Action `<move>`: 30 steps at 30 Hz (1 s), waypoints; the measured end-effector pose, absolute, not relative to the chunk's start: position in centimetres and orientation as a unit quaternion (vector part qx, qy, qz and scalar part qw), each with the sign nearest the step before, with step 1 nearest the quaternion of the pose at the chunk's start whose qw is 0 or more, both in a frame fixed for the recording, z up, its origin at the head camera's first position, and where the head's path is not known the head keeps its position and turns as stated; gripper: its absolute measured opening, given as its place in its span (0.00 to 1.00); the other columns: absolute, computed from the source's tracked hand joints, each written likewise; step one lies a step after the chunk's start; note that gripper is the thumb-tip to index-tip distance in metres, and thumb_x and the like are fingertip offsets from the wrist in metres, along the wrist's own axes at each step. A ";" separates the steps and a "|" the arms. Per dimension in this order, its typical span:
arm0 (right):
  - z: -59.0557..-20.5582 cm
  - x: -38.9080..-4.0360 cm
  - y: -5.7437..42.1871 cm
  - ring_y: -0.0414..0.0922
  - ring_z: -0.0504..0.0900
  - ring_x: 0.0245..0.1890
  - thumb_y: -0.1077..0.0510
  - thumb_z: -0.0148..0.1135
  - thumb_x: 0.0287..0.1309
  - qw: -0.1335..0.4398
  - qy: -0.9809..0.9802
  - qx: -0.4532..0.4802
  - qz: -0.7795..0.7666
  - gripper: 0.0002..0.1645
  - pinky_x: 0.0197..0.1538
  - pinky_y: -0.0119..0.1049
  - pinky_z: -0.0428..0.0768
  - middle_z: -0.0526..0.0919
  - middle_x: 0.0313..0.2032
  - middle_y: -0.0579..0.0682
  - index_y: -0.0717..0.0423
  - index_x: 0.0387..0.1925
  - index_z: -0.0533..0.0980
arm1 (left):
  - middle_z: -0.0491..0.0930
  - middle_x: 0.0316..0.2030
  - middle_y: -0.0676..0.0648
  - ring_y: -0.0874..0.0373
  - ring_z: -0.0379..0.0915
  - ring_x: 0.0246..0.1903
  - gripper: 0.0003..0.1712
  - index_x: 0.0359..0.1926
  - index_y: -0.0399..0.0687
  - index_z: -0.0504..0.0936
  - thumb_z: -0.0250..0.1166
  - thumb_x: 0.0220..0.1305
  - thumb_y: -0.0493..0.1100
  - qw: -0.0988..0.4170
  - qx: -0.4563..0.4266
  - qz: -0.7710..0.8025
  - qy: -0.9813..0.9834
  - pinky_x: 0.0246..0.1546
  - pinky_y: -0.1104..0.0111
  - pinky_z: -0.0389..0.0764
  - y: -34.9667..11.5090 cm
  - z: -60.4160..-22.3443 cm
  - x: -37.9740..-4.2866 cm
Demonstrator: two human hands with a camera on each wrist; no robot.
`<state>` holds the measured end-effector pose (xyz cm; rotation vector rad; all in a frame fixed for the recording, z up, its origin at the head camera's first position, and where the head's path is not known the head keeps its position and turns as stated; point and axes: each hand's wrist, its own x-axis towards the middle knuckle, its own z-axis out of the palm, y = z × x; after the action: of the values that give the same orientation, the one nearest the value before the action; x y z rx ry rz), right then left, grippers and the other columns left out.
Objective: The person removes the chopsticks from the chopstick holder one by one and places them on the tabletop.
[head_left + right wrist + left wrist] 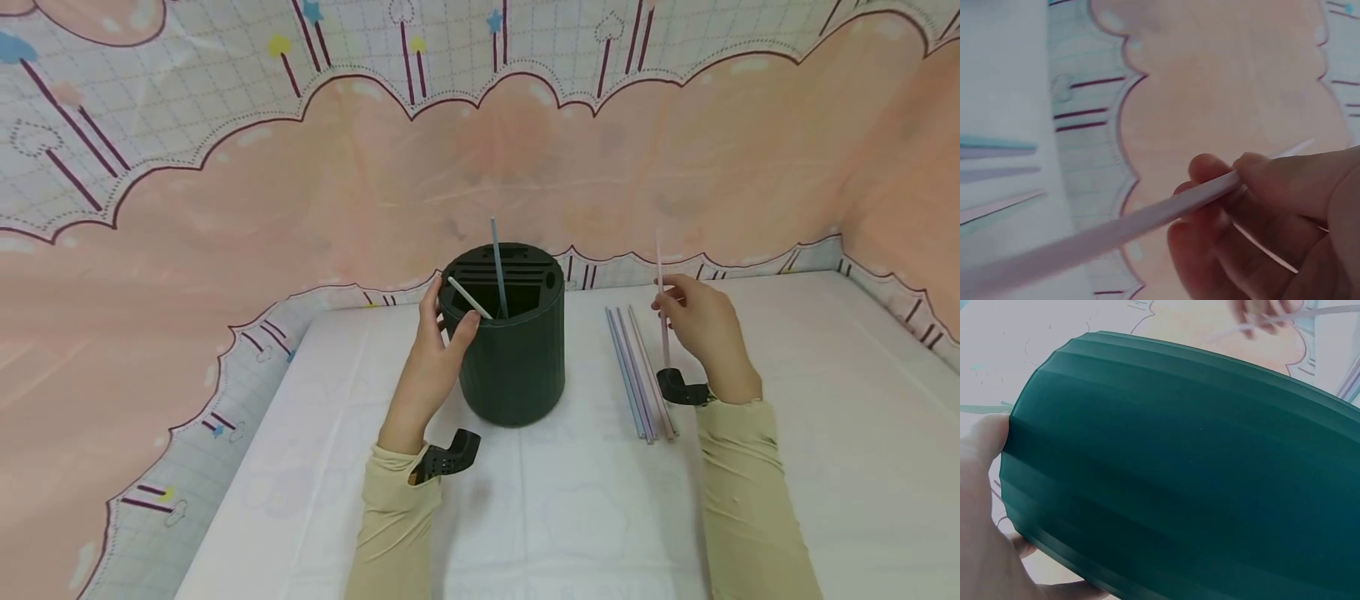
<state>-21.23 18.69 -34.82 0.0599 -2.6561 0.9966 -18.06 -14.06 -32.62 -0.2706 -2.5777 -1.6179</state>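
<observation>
We list a patterned backdrop (510,167), loose sticks (637,379) on the bench (570,517), right grip (708,333) pinching a pale pink stick (664,342), left grip (426,371) clasping a green holder (513,371), two leaning sticks (499,271) inside.

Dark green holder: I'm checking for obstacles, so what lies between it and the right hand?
In the head view, several slender sticks lie between the holder and the right hand.

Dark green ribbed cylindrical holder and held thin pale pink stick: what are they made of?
Green holder: probably moulded plastic, satin, from its soft sheen and even ribs. Pink stick: perhaps plastic or paper, matte, no sharp highlights; blur leaves doubt.
</observation>
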 end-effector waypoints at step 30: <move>-42.3 -23.7 20.7 0.53 0.74 0.30 0.66 0.49 0.50 0.047 -0.944 -0.033 0.326 0.23 0.32 0.41 0.69 0.77 0.34 0.62 0.71 0.50 0.69 | 0.44 0.66 0.53 0.50 0.46 0.63 0.43 0.66 0.76 0.36 0.49 0.55 0.70 0.040 -0.092 -0.533 -0.840 0.55 0.48 0.58 -14.4 -33.1 -19.3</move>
<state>-23.72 20.70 -42.31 -0.0998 -2.8785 0.9951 -19.33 -14.38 -33.06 -0.2810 -2.5737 -1.6347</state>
